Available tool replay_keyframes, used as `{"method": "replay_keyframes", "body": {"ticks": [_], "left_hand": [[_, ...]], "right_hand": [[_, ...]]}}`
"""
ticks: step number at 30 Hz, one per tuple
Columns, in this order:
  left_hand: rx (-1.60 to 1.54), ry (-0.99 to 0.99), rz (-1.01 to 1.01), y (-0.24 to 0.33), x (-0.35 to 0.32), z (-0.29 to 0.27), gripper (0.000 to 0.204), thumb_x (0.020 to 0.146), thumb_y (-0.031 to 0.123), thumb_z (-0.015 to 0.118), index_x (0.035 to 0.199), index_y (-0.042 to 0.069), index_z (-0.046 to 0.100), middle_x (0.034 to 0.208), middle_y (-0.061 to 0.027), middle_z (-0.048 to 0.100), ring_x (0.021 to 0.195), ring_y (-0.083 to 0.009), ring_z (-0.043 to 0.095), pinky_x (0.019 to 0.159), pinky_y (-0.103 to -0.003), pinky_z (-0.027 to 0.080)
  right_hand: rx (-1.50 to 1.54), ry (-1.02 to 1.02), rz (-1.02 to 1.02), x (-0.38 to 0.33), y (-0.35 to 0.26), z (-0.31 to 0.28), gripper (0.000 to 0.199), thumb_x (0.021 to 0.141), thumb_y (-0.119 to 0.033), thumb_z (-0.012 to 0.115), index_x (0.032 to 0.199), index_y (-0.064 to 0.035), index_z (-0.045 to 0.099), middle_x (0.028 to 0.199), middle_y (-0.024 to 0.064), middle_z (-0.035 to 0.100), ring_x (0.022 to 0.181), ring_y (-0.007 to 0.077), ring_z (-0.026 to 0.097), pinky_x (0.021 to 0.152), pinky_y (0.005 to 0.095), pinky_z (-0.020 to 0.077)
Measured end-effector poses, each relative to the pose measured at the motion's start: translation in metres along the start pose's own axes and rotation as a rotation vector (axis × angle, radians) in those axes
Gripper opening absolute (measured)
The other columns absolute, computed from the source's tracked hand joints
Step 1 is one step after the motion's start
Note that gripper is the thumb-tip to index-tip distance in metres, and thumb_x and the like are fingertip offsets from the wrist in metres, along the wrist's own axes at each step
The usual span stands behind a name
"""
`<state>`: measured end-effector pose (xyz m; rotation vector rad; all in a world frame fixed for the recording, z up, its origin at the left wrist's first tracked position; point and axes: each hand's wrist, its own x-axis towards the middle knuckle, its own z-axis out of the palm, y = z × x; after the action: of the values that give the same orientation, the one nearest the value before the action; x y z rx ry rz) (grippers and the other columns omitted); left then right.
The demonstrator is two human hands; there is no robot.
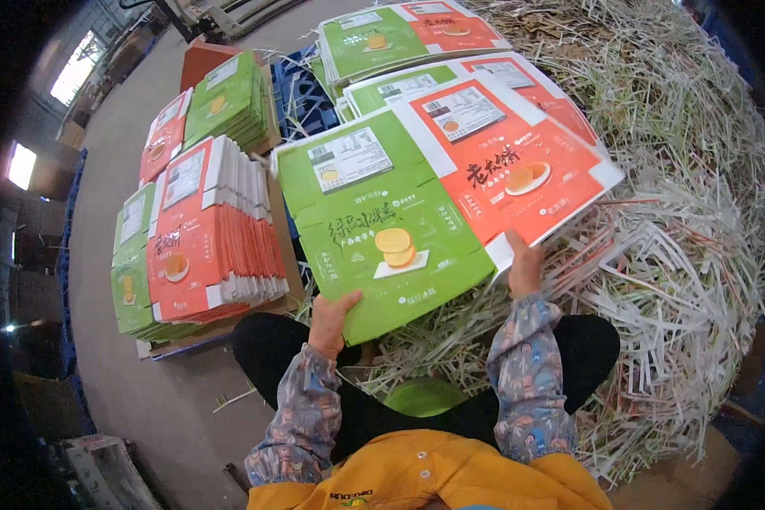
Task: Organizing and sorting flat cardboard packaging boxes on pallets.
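Note:
A wide flat sheet of printed carton board (433, 183), green on its left half and orange-red on its right, lies tilted in front of me, with pictures of round cakes on it. My left hand (330, 321) grips its near left corner, thumb on top and fingers hidden underneath. Along the near edge, around the middle right, my right hand (525, 263) pinches the board in the same way. Whether one sheet or a few are between my fingers, I cannot tell. Behind it, more green and red sheets (412, 38) lie in a stack.
To the left, stacks of green and red sheets (197, 234) stand on a pallet. Beyond the held board is a blue plastic pallet (308, 98). A large heap of shredded paper strips (671, 280) fills the right side. Between my knees is a round green thing (423, 397).

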<state>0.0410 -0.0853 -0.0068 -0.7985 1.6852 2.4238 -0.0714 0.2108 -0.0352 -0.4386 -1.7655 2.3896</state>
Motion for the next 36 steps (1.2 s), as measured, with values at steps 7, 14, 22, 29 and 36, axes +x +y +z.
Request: {"method": "replay_keyframes", "body": {"ticks": [7,14,22,29,36], "left_hand": [[0.433,-0.108,0.264,0.073,-0.016,0.012,0.021,0.073,0.008,0.058,0.090,-0.004,0.058,0.081,-0.0097,0.062,0.069,-0.0179,0.059,0.059,-0.026,0.046],[0.008,-0.087,-0.074,0.112,0.015,-0.082,0.039,0.072,0.007,0.058,0.107,-0.005,0.047,0.093,-0.0123,0.059,0.076,-0.0192,0.059,0.066,-0.029,0.050],[0.242,-0.113,-0.080,0.122,0.010,-0.088,0.036,0.070,0.004,0.060,0.104,-0.004,0.050,0.092,-0.0111,0.059,0.076,-0.0180,0.059,0.066,-0.028,0.049],[0.201,-0.083,-0.081,0.134,0.003,-0.073,0.038,0.069,0.005,0.061,0.105,-0.003,0.050,0.093,-0.0099,0.059,0.077,-0.0181,0.059,0.069,-0.028,0.048],[0.234,-0.033,-0.082,0.162,-0.027,-0.069,0.044,0.065,0.006,0.063,0.105,-0.004,0.049,0.093,-0.0108,0.059,0.077,-0.0197,0.058,0.070,-0.029,0.048]], "right_hand": [[-0.239,0.073,-0.385,0.005,0.003,0.008,0.030,0.074,-0.006,0.060,0.102,0.0017,0.051,0.096,0.0078,0.056,0.082,0.0161,0.054,0.074,0.0284,0.0427],[0.404,0.163,0.219,0.051,0.042,-0.058,0.029,0.078,-0.012,0.056,0.102,0.0020,0.050,0.097,0.0102,0.056,0.083,0.0210,0.057,0.073,0.0313,0.0472],[-0.993,0.705,-0.420,0.036,0.042,-0.040,0.049,0.070,-0.008,0.060,0.113,0.0053,0.041,0.112,0.0174,0.047,0.103,0.0321,0.045,0.088,0.0397,0.0359],[-1.217,-0.023,-0.844,0.094,0.040,0.087,0.065,0.071,-0.022,0.060,0.128,-0.0148,0.030,0.131,0.0116,0.030,0.120,0.0316,0.026,0.096,0.0501,0.0216],[-1.653,-0.174,-0.600,0.144,0.074,0.141,0.049,0.083,-0.046,0.037,0.129,-0.0316,0.028,0.138,0.0031,0.018,0.126,0.0353,0.011,0.090,0.0682,0.0059]]}}
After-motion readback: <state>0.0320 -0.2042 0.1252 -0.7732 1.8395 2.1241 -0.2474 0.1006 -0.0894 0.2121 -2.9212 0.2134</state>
